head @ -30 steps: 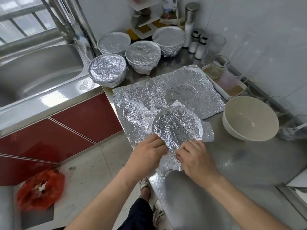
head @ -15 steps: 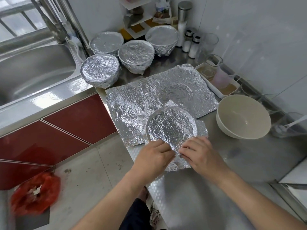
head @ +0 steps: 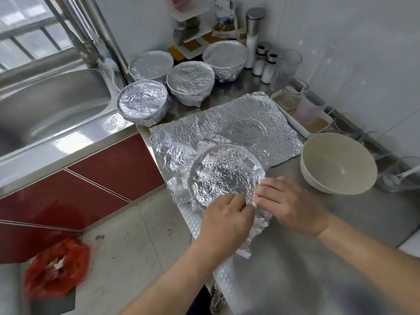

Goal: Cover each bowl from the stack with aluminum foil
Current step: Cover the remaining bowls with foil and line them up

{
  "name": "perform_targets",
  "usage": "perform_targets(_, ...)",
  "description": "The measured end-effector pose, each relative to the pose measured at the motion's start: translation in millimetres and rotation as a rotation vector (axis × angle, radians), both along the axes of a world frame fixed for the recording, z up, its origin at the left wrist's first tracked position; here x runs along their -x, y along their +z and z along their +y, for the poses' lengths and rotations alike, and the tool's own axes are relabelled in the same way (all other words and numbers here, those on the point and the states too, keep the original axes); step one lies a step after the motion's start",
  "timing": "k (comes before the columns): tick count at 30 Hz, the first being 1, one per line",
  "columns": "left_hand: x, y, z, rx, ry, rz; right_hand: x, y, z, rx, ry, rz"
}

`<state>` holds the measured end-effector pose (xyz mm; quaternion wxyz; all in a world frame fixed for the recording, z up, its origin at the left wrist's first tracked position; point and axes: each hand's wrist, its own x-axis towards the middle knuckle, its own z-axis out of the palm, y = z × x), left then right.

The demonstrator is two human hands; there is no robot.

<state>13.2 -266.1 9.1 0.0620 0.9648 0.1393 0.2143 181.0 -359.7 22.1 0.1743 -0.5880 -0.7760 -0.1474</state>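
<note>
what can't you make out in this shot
Head view only:
- Bowl under the foil: hidden by the foil.
- Contents of the four covered bowls: foil hides them.
- Fingertips of the left hand and right hand: tucked into foil.
- Red bag: blurred.
- Rack: cut by top edge.

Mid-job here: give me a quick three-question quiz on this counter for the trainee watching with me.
1. How many bowls at the back of the counter are already wrapped in foil?
2. True or false: the bare cream bowl sits to the right of the flat foil sheet.
3. Which part of the foil-covered bowl are the left hand and right hand working on: A) far rim, B) near rim, C) centre of the top?

Key: 1. Four. 2. True. 3. B, both hands pinch foil at the near edge.
</note>
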Motion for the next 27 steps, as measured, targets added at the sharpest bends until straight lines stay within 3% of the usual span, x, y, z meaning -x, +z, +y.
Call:
perform_targets(6,-23.1,-6.3,-18.1,0.089,0.167,0.141,-24.0,-10.8,11.2,0.015,0.039,-0.08)
perform_targets(10,-32.9,-4.3,-20.4,0.178,0.241,0.191,-30.5,-23.8,8.7,0.116,-0.132,0.026)
perform_targets(14,-17.0,7.9,24.5,0.308,0.443,0.046,-12.5,-13.1,1.3,0.165,-0.593,0.609)
perform_targets(16,-5.4,10.1,55.1,0.329,0.594,0.111,-1.7,-8.4,3.7,0.149,-0.784,0.898)
perform_targets(18,3.1,9.1,76.3,0.334,0.665,0.166,7.7,-11.6,9.0,0.197,-0.862,1.008)
perform_targets(23,6.7,9.3,84.6,0.41,0.702,0.267,18.7,-13.2,26.5,0.351,-0.967,0.971)
perform_targets(27,6.6,27.0,78.4,0.59,0.765,0.195,10.3,-6.5,37.4,0.404,-1.039,0.876)
